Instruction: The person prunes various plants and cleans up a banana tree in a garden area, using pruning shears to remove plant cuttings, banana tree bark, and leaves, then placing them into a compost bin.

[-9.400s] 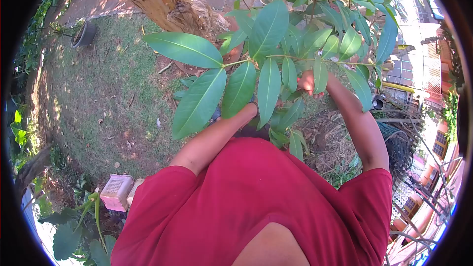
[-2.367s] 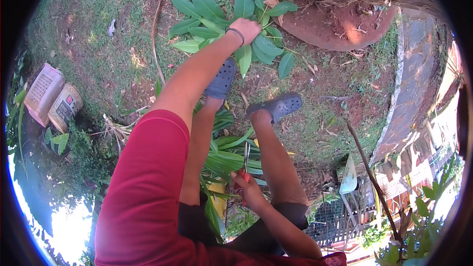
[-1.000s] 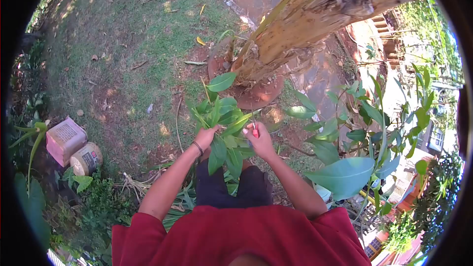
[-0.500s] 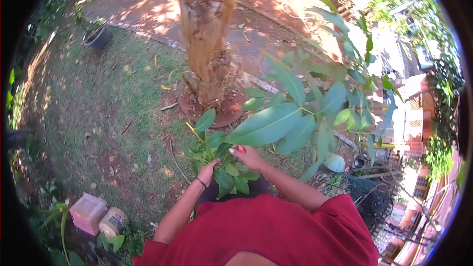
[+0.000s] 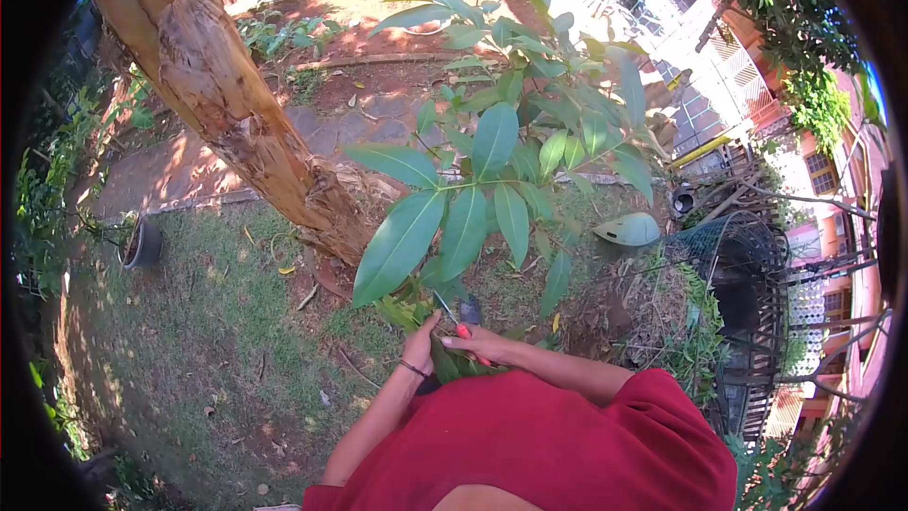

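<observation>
My left hand point(image 5: 419, 348) is closed around a bunch of leafy stems point(image 5: 405, 310), close to the front of the red shirt point(image 5: 520, 435). Some of the leaves hang below the fingers. Just to the right, my right hand point(image 5: 484, 346) grips a red-handled tool point(image 5: 462, 331) with a thin metal blade pointing up and left toward the stems. Whether the blade touches a stem cannot be made out. A branch with broad green leaves point(image 5: 463, 227) spreads above both hands and hides part of the ground.
A peeling tree trunk point(image 5: 246, 142) leans across the upper left. Beside the grass stands a dark pot point(image 5: 142, 244). On the right are a wire-mesh enclosure point(image 5: 733, 265), a pale oval object point(image 5: 629, 229) and a yellow pole point(image 5: 705, 149).
The view has turned right and tilted, so the trunk now slants at left. My hands stay close together. More of the red-handled tool and its blade now shows.
</observation>
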Tool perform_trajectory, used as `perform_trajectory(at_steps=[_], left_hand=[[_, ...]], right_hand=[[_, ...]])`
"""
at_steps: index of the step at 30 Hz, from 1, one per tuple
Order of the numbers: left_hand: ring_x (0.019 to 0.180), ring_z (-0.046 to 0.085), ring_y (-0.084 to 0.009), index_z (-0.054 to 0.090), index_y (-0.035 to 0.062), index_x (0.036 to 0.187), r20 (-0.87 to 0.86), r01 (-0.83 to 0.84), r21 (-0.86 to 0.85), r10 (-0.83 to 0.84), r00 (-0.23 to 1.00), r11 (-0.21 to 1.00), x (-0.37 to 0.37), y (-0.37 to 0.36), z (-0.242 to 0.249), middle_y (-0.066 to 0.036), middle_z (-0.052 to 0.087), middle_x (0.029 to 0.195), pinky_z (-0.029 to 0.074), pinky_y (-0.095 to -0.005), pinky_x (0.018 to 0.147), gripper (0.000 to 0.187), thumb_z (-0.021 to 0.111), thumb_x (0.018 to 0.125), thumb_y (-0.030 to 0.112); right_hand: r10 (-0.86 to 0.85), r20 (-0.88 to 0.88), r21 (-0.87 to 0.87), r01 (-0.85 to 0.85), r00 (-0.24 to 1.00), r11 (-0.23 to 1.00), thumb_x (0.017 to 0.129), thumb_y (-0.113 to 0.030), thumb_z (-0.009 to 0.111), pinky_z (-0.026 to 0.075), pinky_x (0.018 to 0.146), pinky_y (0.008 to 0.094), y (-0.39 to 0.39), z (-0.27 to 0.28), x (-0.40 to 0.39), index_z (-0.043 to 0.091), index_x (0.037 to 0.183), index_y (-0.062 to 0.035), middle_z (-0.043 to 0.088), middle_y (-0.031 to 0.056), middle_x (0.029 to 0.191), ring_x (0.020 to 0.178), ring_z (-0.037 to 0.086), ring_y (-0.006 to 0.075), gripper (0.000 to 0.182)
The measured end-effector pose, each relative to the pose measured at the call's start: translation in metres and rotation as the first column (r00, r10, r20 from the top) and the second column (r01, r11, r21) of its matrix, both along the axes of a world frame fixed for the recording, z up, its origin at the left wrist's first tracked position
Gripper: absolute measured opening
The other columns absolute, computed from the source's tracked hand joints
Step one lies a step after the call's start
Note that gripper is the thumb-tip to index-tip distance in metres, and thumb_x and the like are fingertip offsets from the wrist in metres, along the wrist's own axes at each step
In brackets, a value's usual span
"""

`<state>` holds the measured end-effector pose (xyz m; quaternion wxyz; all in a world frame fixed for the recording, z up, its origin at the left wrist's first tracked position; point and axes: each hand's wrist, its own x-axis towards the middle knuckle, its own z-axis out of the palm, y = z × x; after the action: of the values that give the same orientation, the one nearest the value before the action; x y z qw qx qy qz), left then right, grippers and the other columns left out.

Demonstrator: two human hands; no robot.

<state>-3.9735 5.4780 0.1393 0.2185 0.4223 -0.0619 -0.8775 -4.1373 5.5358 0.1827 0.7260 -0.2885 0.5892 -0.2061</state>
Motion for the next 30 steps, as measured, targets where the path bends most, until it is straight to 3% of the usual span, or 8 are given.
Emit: perform_trajectory(at_steps=[3, 13, 15, 16, 17, 19, 29, 30], left_hand=[[0.081, 0.065, -0.0199, 0.059, 0.0052, 0.106, 0.241, 0.172, -0.169, -0.129, 0.962, 0.971, -0.009, 0.006, -0.009, -0.007, 0.064, 0.089, 0.057, -0.0357, 0.071, 0.022, 0.060, 0.095, 0.024], [0.090, 0.063, -0.0169, 0.058, 0.0041, 0.105, -0.311, 0.491, -0.049, -0.480, 0.820, 0.870, -0.030, 0.010, 0.054, -0.004, 0.061, 0.098, 0.053, -0.0370, 0.088, 0.027, 0.053, 0.099, 0.030], [0.098, 0.062, -0.0159, 0.057, 0.0021, 0.114, -0.096, 0.668, -0.152, -0.684, 0.723, 0.728, -0.043, 0.015, 0.062, -0.007, 0.062, 0.104, 0.051, -0.0340, 0.090, 0.035, 0.054, 0.098, 0.033], [0.112, 0.058, -0.0209, 0.049, -0.0028, 0.128, 0.148, 0.872, -0.188, -0.865, 0.479, 0.451, -0.048, 0.008, 0.049, -0.014, 0.060, 0.120, 0.045, -0.0342, 0.098, 0.050, 0.054, 0.098, 0.037], [0.112, 0.058, -0.0209, 0.049, -0.0028, 0.128, 0.161, 0.876, -0.196, -0.866, 0.473, 0.442, -0.052, 0.013, 0.037, -0.014, 0.060, 0.120, 0.045, -0.0342, 0.098, 0.050, 0.054, 0.098, 0.037], [0.122, 0.052, -0.0266, 0.042, -0.0076, 0.136, 0.566, 0.867, -0.498, -0.749, 0.345, 0.023, -0.069, 0.021, 0.055, -0.020, 0.054, 0.131, 0.039, -0.0342, 0.104, 0.061, 0.050, 0.099, 0.040], [0.117, 0.056, -0.0369, 0.044, -0.0037, 0.132, 0.705, 0.738, -0.595, -0.648, 0.289, -0.319, -0.155, 0.053, 0.122, -0.026, 0.058, 0.123, 0.040, -0.0385, 0.102, 0.059, 0.045, 0.099, 0.045], [0.115, 0.056, -0.0378, 0.045, -0.0036, 0.131, 0.728, 0.734, -0.582, -0.626, 0.278, -0.351, -0.163, 0.056, 0.128, -0.027, 0.059, 0.121, 0.041, -0.0395, 0.101, 0.060, 0.045, 0.099, 0.047]], right_hand=[[-0.114, 0.055, 0.079, 0.109, 0.992, 0.991, 0.083, -0.052, 0.072, 0.033, 0.045, 0.0217, 0.011, 0.020, 0.014, 0.052, 0.097, -0.0082, 0.051, -0.0027, 0.071, 0.052, 0.045, 0.0054, 0.050], [-0.481, 0.119, -0.037, 0.488, 0.868, 0.872, 0.082, -0.026, 0.077, 0.033, 0.043, 0.0202, 0.060, 0.028, -0.007, 0.053, 0.095, -0.0082, 0.050, -0.0035, 0.072, 0.051, 0.046, 0.0039, 0.033], [-0.506, 0.082, -0.012, 0.509, 0.858, 0.861, 0.082, -0.021, 0.076, 0.035, 0.044, 0.0214, 0.077, 0.013, -0.015, 0.055, 0.102, -0.0060, 0.055, -0.0016, 0.076, 0.053, 0.049, 0.0052, 0.032], [-0.563, 0.070, -0.098, 0.567, 0.824, 0.818, 0.087, -0.021, 0.068, 0.037, 0.043, 0.0239, 0.082, 0.008, -0.015, 0.056, 0.107, -0.0044, 0.057, 0.0002, 0.071, 0.051, 0.050, 0.0067, 0.028], [-0.568, 0.077, -0.111, 0.573, 0.819, 0.812, 0.087, -0.021, 0.068, 0.037, 0.043, 0.0239, 0.089, 0.004, -0.021, 0.056, 0.107, -0.0044, 0.057, 0.0002, 0.071, 0.051, 0.050, 0.0067, 0.028], [-0.477, -0.093, -0.169, 0.459, 0.874, 0.872, 0.090, -0.020, 0.062, 0.035, 0.036, 0.0256, 0.096, 0.020, -0.032, 0.061, 0.101, -0.0036, 0.057, 0.0026, 0.065, 0.042, 0.048, 0.0084, 0.020], [-0.630, -0.046, -0.430, 0.554, 0.775, 0.713, 0.095, -0.021, 0.050, 0.031, 0.035, 0.0238, 0.138, 0.033, -0.102, 0.044, 0.105, -0.0089, 0.051, -0.0003, 0.068, 0.041, 0.041, 0.0066, 0.017], [-0.633, -0.101, -0.407, 0.549, 0.767, 0.730, 0.094, -0.018, 0.052, 0.037, 0.059, 0.0292, 0.141, 0.034, -0.110, 0.048, 0.107, -0.0064, 0.053, 0.0047, 0.084, 0.067, 0.045, 0.0112, 0.019]])
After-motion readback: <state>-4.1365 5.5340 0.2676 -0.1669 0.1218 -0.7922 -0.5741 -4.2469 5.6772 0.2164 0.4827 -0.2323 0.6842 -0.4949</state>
